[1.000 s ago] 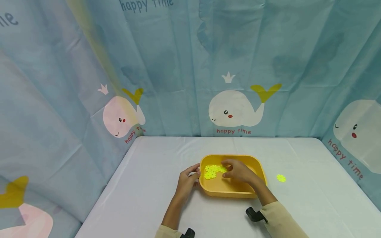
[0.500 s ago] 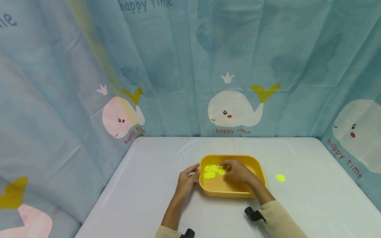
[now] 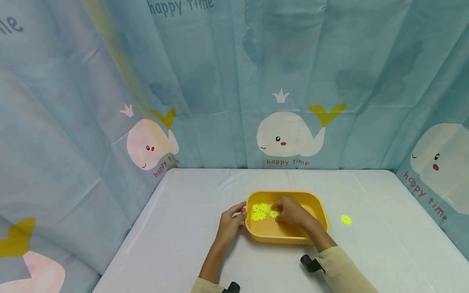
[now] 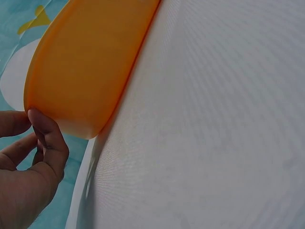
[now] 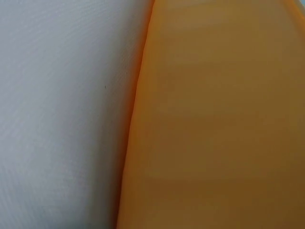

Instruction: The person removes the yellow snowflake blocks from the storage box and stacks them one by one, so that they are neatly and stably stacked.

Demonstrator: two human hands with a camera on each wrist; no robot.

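Observation:
In the head view a yellow tray [image 3: 282, 239] stands on the white table. My left hand [image 3: 229, 224] is at its left end, thumb and forefinger pinching the rim. The left wrist view shows this hand [image 4: 35, 167] at the corner of the tray [image 4: 86, 62]. My right hand [image 3: 293, 211] reaches into the tray with bent fingers. Its thumb and fingertips pinch a bright yellow flower-shaped disc [image 3: 273, 214]; the fingers partly cover it. Left of that disc lie several like discs [image 3: 259, 212] in a cluster. The right wrist view shows only the tray's side [image 5: 214, 124] and tabletop.
One more yellow flower-shaped disc [image 3: 346, 219] lies on the white tabletop [image 3: 381, 244], right of the tray. A blue curtain [image 3: 220, 81] with printed whales hangs behind the table and at both sides.
My right hand has shifted slightly left, its fingers drawing in at the disc, which now sits a little apart from the cluster. The left hand and tray have stayed in place.

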